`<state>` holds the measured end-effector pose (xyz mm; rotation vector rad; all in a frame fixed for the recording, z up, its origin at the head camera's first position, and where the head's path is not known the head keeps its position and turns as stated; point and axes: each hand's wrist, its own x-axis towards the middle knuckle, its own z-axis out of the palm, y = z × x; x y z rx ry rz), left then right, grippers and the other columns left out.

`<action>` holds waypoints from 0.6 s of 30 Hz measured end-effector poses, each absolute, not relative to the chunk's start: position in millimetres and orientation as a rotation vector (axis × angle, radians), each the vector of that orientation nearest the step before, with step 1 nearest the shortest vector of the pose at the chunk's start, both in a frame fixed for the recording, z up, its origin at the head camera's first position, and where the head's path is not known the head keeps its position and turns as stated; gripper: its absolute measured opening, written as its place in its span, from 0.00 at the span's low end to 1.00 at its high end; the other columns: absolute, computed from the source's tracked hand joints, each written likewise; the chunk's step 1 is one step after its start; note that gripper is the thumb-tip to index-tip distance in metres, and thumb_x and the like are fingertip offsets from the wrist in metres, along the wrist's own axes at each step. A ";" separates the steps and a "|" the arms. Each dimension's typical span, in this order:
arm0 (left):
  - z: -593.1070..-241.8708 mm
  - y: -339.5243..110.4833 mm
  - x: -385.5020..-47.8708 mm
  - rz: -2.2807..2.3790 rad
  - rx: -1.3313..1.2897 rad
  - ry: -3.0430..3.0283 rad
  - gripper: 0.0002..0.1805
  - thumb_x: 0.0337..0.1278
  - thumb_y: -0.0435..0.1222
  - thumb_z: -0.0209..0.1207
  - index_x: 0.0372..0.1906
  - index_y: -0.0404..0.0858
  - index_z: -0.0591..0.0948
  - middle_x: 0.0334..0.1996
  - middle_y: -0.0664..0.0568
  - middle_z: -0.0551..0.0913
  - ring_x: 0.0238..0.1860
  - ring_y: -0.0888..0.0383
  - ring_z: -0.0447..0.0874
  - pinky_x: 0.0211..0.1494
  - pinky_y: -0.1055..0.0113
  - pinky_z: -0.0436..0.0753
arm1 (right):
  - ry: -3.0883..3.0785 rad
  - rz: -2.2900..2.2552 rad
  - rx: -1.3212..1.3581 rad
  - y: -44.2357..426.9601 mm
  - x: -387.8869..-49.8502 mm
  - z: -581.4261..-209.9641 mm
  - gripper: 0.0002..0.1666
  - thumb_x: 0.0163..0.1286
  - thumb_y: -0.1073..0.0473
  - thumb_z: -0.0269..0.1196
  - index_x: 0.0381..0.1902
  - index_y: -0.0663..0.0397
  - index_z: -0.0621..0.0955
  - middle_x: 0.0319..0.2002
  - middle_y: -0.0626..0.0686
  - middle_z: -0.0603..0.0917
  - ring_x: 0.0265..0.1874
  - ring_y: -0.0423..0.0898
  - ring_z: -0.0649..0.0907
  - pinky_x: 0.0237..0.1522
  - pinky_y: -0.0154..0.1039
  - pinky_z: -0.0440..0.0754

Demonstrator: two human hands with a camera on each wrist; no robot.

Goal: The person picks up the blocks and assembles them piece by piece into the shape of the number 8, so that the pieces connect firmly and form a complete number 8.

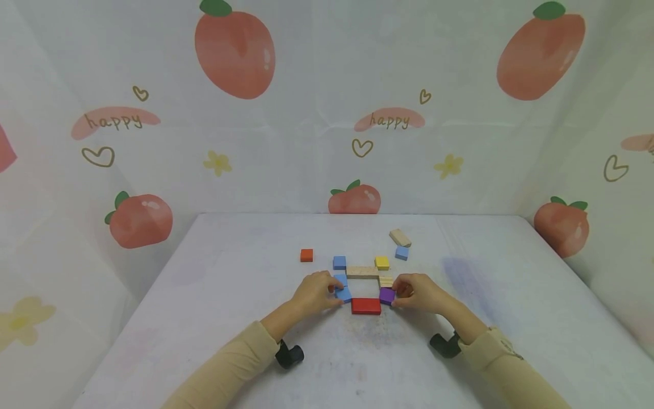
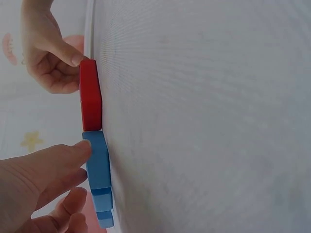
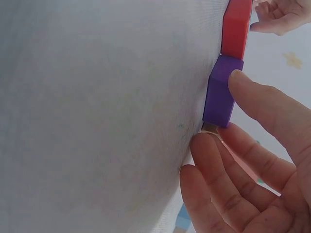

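Note:
Small blocks form a ring on the table. My left hand (image 1: 313,292) holds the lower blue block (image 1: 343,295) at the ring's left side between thumb and forefinger; another blue block (image 1: 340,280) touches it behind. At the right side my right hand (image 1: 420,292) pinches the purple block (image 1: 387,295), thumb on its near end in the right wrist view. Between them at the front lies the red block (image 1: 365,306), its ends against the blue and purple blocks. A wooden block (image 1: 362,272) spans the back, and a small wooden one (image 1: 385,282) sits behind the purple.
A blue block (image 1: 339,262) and a yellow block (image 1: 382,262) stand at the ring's back corners. Farther out lie an orange-red block (image 1: 306,255) at left, and a blue block (image 1: 402,253) and a wooden block (image 1: 400,237) at right. Patterned cloth (image 1: 306,142) hangs behind the table.

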<state>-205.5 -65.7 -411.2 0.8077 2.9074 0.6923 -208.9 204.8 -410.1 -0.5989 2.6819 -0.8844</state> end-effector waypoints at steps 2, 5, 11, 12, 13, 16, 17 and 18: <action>-410.9 -65.6 -205.5 0.696 0.802 2.899 0.15 0.45 0.39 0.69 0.41 0.38 0.85 0.29 0.51 0.81 0.29 0.62 0.72 0.32 0.73 0.69 | 2.680 -0.887 -0.602 204.9 -208.7 -409.8 0.15 0.54 0.59 0.69 0.37 0.60 0.78 0.32 0.51 0.83 0.32 0.42 0.82 0.37 0.37 0.82; -410.5 -65.6 -205.3 0.714 0.797 2.886 0.15 0.45 0.39 0.69 0.41 0.38 0.85 0.30 0.50 0.81 0.30 0.62 0.72 0.32 0.73 0.69 | 2.678 -0.886 -0.607 205.1 -208.4 -409.3 0.15 0.54 0.59 0.69 0.37 0.60 0.78 0.33 0.51 0.83 0.33 0.42 0.82 0.37 0.37 0.82; -410.1 -66.5 -204.7 0.766 0.781 2.874 0.16 0.44 0.39 0.69 0.41 0.38 0.85 0.31 0.50 0.82 0.32 0.60 0.75 0.34 0.72 0.71 | 2.679 -0.888 -0.603 204.7 -208.0 -408.9 0.15 0.54 0.59 0.69 0.37 0.60 0.78 0.33 0.52 0.82 0.33 0.42 0.82 0.37 0.37 0.82; -410.2 -66.7 -204.6 0.775 0.777 2.872 0.16 0.44 0.39 0.69 0.41 0.38 0.85 0.32 0.50 0.82 0.32 0.59 0.75 0.34 0.71 0.72 | 2.680 -0.888 -0.603 204.7 -208.1 -409.0 0.15 0.54 0.59 0.69 0.37 0.60 0.78 0.33 0.52 0.83 0.33 0.43 0.82 0.37 0.37 0.82; -410.1 -66.8 -204.6 0.783 0.771 2.871 0.16 0.44 0.40 0.69 0.41 0.38 0.85 0.32 0.49 0.82 0.32 0.58 0.76 0.35 0.71 0.73 | 2.681 -0.887 -0.604 204.7 -208.1 -409.0 0.15 0.54 0.59 0.69 0.37 0.60 0.78 0.33 0.52 0.83 0.33 0.43 0.82 0.37 0.37 0.82; -409.7 -67.3 -204.5 0.787 0.758 2.868 0.16 0.44 0.40 0.69 0.41 0.39 0.85 0.32 0.49 0.83 0.33 0.58 0.77 0.35 0.70 0.73 | 2.682 -0.884 -0.609 204.9 -208.2 -409.2 0.15 0.54 0.59 0.69 0.37 0.59 0.78 0.33 0.51 0.82 0.33 0.42 0.82 0.37 0.37 0.82; -409.3 -67.5 -204.3 0.787 0.752 2.867 0.16 0.45 0.40 0.69 0.41 0.39 0.85 0.33 0.50 0.83 0.33 0.58 0.77 0.35 0.71 0.73 | 2.681 -0.884 -0.612 205.0 -208.3 -409.3 0.15 0.54 0.59 0.69 0.37 0.59 0.78 0.33 0.51 0.82 0.33 0.42 0.82 0.37 0.37 0.82; -409.2 -67.9 -204.2 0.784 0.751 2.868 0.16 0.44 0.40 0.69 0.42 0.39 0.85 0.33 0.50 0.83 0.33 0.58 0.77 0.35 0.71 0.73 | 2.681 -0.883 -0.614 205.1 -208.3 -409.4 0.15 0.54 0.59 0.69 0.37 0.59 0.78 0.33 0.51 0.82 0.33 0.42 0.82 0.37 0.36 0.82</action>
